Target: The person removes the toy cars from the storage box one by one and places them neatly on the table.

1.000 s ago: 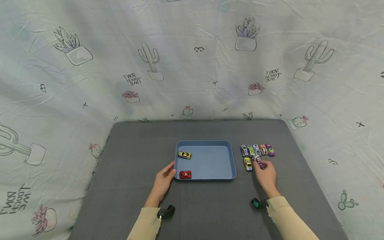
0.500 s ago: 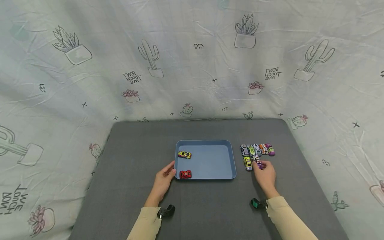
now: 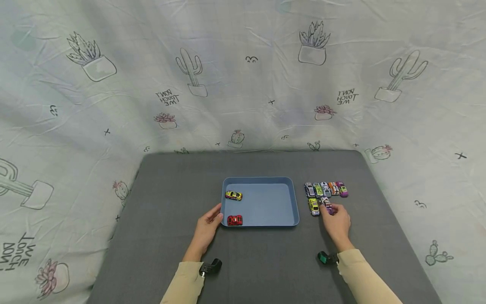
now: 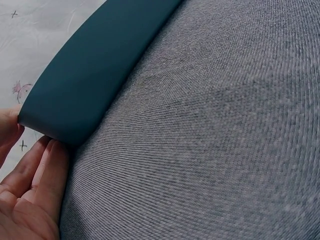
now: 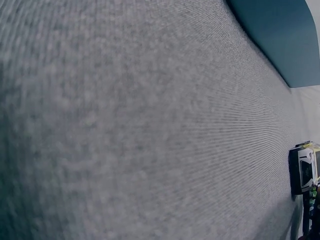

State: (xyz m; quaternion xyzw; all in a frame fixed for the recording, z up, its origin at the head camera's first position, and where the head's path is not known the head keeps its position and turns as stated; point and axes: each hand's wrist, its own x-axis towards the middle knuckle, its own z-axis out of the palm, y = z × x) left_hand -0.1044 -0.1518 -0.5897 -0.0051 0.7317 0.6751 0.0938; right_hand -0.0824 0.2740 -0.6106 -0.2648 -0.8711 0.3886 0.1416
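A purple-and-white toy car point(image 3: 325, 202) is pinched between the thumb and fingers of the right hand point(image 3: 337, 221), at the right of the table point(image 3: 262, 261); whether it is lifted cannot be told. Its long axis is pointed roughly away from the person, and it is partly covered by the fingers. The right hand is plainly the nearer one. The blue tray point(image 3: 273, 207) is set to its left, with a bright yellow car point(image 3: 313, 207) placed between, just beside the pinched one. On the far side, the way is bordered closely by a row of five cars point(image 3: 325, 189); more room is offered on the near side. In the tray, a yellow-and-black car point(image 3: 233, 196) and a red car point(image 3: 234, 220) are laid crosswise near the left wall, so the widest room is left to their right. Against the tray's left edge, the left hand point(image 3: 205, 230) is rested with fairly straight fingers.
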